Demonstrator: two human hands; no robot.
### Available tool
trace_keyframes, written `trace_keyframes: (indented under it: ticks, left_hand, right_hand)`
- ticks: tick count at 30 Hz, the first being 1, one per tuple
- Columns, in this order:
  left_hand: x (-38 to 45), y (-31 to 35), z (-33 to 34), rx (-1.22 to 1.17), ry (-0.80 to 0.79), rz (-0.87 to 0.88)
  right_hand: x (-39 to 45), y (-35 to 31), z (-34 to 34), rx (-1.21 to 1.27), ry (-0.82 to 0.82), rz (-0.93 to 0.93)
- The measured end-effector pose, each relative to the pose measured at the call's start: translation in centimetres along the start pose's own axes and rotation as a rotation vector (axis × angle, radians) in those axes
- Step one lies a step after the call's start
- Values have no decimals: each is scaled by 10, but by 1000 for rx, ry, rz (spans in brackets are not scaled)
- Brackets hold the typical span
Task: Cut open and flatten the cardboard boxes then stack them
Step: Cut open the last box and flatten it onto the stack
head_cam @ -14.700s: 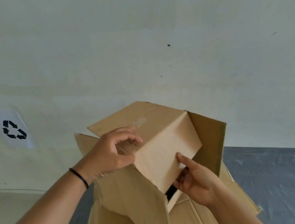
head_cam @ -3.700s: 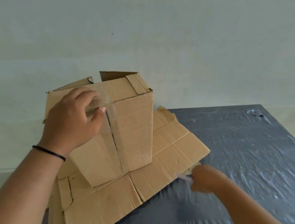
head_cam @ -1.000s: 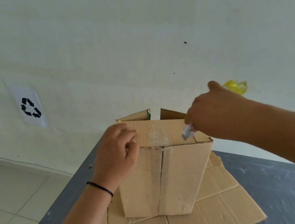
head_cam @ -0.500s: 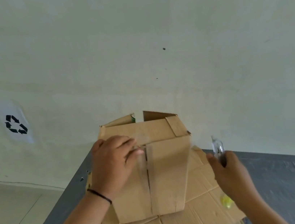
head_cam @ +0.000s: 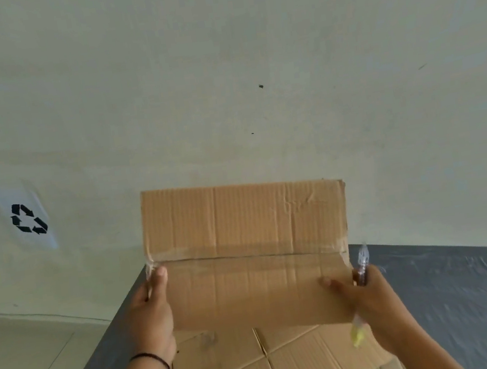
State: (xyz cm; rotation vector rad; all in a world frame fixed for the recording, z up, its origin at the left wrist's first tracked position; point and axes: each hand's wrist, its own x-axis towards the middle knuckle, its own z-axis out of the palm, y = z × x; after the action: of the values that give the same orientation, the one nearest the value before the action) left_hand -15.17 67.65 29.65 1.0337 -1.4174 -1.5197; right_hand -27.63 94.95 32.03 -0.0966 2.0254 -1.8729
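Observation:
I hold a brown cardboard box [head_cam: 244,246] up in front of me, above the table, with a broad face toward the camera and a taped seam running across its middle. My left hand [head_cam: 156,315] grips its left edge. My right hand [head_cam: 368,301] presses against its right edge while also holding a clear box cutter [head_cam: 361,264] with a yellow end, blade end pointing up. Under the box lies a stack of flattened cardboard [head_cam: 261,366] on the table.
The table [head_cam: 458,295] is covered in dark grey plastic sheet, crinkled at the right. A pale wall stands close behind, with a white recycling sign [head_cam: 26,219] at the left. Tiled floor [head_cam: 19,356] shows at the lower left.
The box has been lifted off the stack and turned so a wide taped face points at me. My left hand shifted to its left edge and my right hand, with the cutter, came to its right edge.

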Motion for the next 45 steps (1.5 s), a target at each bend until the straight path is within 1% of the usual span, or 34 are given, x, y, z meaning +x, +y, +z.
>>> trace_keyframes:
  ticks: [2, 4, 6, 8, 10, 12, 13, 14, 15, 16, 17, 18, 20, 21, 22, 23, 24, 26, 28, 29, 31, 33, 35, 39, 41, 43, 45]
  left_hand:
    - [-1, -17, -4, 62, -108, -63]
    - [4, -31, -8, 149, -223, -179]
    - [6, -36, -11, 91, -335, -346]
    - [5, -41, -12, -26, -400, -592]
    - [-3, -49, -13, -81, -487, -781]
    - [-13, -63, -9, -11, -534, -904]
    - [-16, -70, -7, 78, -519, -936]
    - [-21, -70, -4, 147, -491, -927]
    - [-21, -68, -2, 219, -432, -846]
    - [-15, -66, 0, 282, -359, -721]
    - [-8, -56, 2, 350, -278, -537]
    - [-1, -40, 3, 358, -200, -348]
    - [16, 0, 5, 251, -50, -13]
    - [27, 22, 7, 211, -37, 114]
    - [38, 42, 11, 200, -71, 199]
    - [47, 59, 15, 195, -148, 234]
    - [53, 75, 20, 183, -250, 213]
    - [63, 91, 26, 129, -446, 67]
    - [69, 93, 29, 133, -532, -43]
    - [70, 92, 30, 150, -508, -67]
    - [69, 87, 30, 180, -344, -71]
    - [55, 83, 30, 137, -207, -43]
    - [37, 77, 30, 81, -152, -32]
    - [8, 66, 28, 104, -133, 56]
    - [7, 61, 24, 70, -146, 86]
    - [8, 61, 20, 57, -165, 96]
    - [12, 60, 16, 47, -183, 109]
  right_hand:
    - [2, -7, -3, -42, 7, -42]
    - [3, -13, -6, -107, 11, -109]
    - [3, -21, -6, -191, 52, -193]
    - [3, -35, -2, -316, 86, -300]
    - [5, -49, 4, -425, 99, -400]
    - [6, -62, 12, -547, 66, -473]
    - [6, -66, 17, -616, 39, -493]
    - [5, -70, 23, -661, 15, -506]
    - [5, -73, 28, -686, -4, -517]
    - [4, -76, 34, -694, -23, -528]
    - [4, -77, 40, -692, -32, -543]
    - [2, -78, 45, -687, -21, -559]
    - [-2, -74, 56, -675, 56, -568]
    - [-4, -70, 59, -653, 100, -534]
    - [-7, -67, 63, -617, 128, -487]
    - [-10, -62, 65, -584, 139, -454]
    - [-12, -57, 68, -564, 128, -453]
    - [-14, -52, 73, -529, 66, -477]
    - [-18, -56, 77, -555, -8, -509]
    - [-18, -59, 78, -585, -39, -518]
    - [-15, -66, 75, -617, -82, -539]
    - [-11, -77, 68, -669, -102, -539]
    - [-8, -89, 61, -743, -131, -522]
    - [-10, -112, 54, -943, -163, -521]
    - [-13, -121, 55, -1022, -181, -534]
    - [-18, -131, 57, -1112, -229, -549]
    - [-22, -141, 61, -1183, -320, -563]
